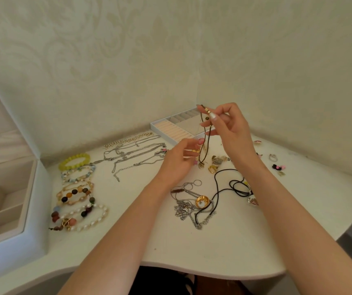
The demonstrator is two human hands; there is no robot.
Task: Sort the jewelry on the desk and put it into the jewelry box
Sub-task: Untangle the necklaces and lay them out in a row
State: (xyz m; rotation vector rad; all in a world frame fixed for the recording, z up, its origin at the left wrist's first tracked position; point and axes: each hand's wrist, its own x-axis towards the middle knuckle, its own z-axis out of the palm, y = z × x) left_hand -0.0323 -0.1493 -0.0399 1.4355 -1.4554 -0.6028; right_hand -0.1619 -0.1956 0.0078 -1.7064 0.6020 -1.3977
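My right hand (230, 126) is raised above the desk and pinches the top of a dark cord necklace (203, 143) with small gold beads. The cord hangs down in a loop to a small pendant near the desk. My left hand (181, 158) sits lower, its fingertips at the hanging cord, though I cannot tell whether it grips it. A white jewelry tray (160, 126) with ring rolls stands at the back. The open white jewelry box (30, 188) is at the left edge.
Beaded bracelets (77, 188) lie in a row left of centre, silver chains (132, 154) behind them. A tangle of chains, a gold ring and black cords (224, 188) lies below my hands. Small earrings and rings (275, 162) are scattered right. The desk's curved front edge is near.
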